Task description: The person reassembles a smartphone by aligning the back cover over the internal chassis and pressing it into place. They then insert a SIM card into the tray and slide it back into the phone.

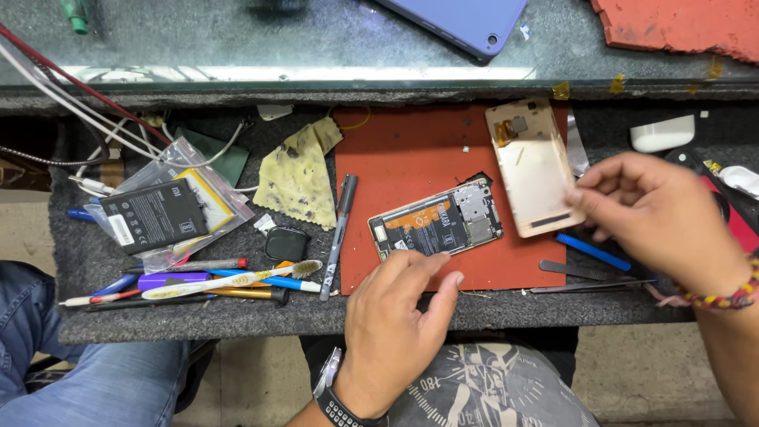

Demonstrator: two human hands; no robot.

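An opened phone (436, 228) lies on a red work mat (411, 150), its battery and circuit board exposed. My left hand (395, 324) rests at the mat's front edge, fingertips touching the phone's near side. My right hand (656, 217) pinches the lower right corner of the phone's gold back cover (531, 166), which lies tilted on the mat's right part, inner side up.
Left of the mat lie a yellow cloth (300, 178), a black pen (339, 233), a toothbrush (237, 279), several tools, and a spare battery on plastic bags (154, 215). A blue pry tool (591, 251) and metal tweezers (593, 285) lie right. A blue phone (466, 22) sits on the glass shelf behind.
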